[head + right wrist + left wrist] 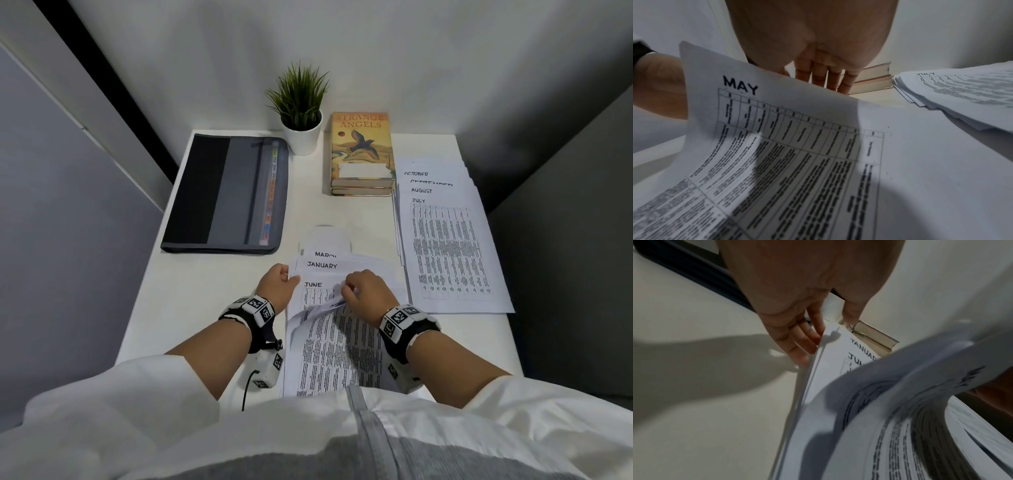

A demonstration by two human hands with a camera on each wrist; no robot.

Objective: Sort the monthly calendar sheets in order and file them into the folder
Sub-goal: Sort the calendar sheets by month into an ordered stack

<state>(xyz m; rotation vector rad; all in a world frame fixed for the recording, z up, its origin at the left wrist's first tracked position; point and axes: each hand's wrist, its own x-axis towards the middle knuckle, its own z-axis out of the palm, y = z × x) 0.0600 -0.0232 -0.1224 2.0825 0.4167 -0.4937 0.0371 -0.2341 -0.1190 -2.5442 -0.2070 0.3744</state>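
Right at the near desk edge, the MAY sheet [797,146] curls up off a loose stack headed JUNE [313,285], JANUARY and MARCH. The right hand [364,291] pinches its top edge; the left hand [278,283] grips the stack's left edge, fingers underneath. A sorted pile [445,246] topped by JULY lies right, the closed grey folder [226,195] far left on the desk [191,294].
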